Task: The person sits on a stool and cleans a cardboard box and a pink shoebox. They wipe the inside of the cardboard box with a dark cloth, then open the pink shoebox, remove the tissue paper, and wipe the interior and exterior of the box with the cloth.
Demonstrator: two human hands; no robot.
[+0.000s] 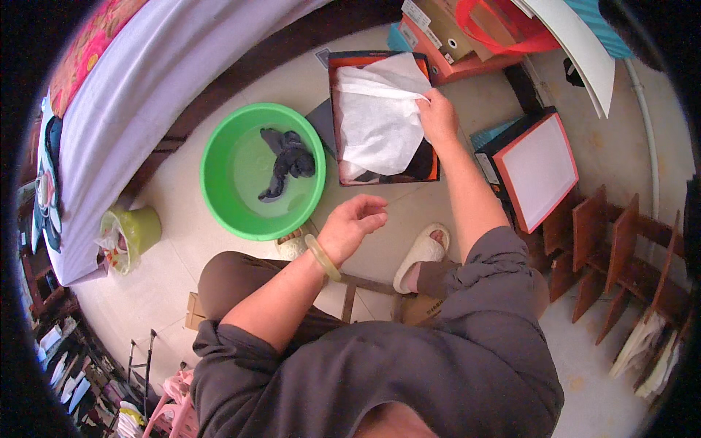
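My right hand [440,116] pinches the edge of a white tissue sheet [378,120] at the right side of a shoebox. The sheet covers most of the inside of the black and orange shoebox [334,159], and dark items show beneath its lower edge, too hidden to name. My left hand [350,225], with a pale bangle [323,257] on the wrist, hovers below the box, its fingers curled and apart, holding nothing. To the left, a green plastic basin [211,191] holds water and a dark wet cloth item [290,161].
A box lid [539,167] with a white inside leans at the right, above a brown wooden rack [621,246]. Shoeboxes [438,38] are stacked at the back. A small green bin [145,227] stands left, beside a bed with a lilac sheet [137,98].
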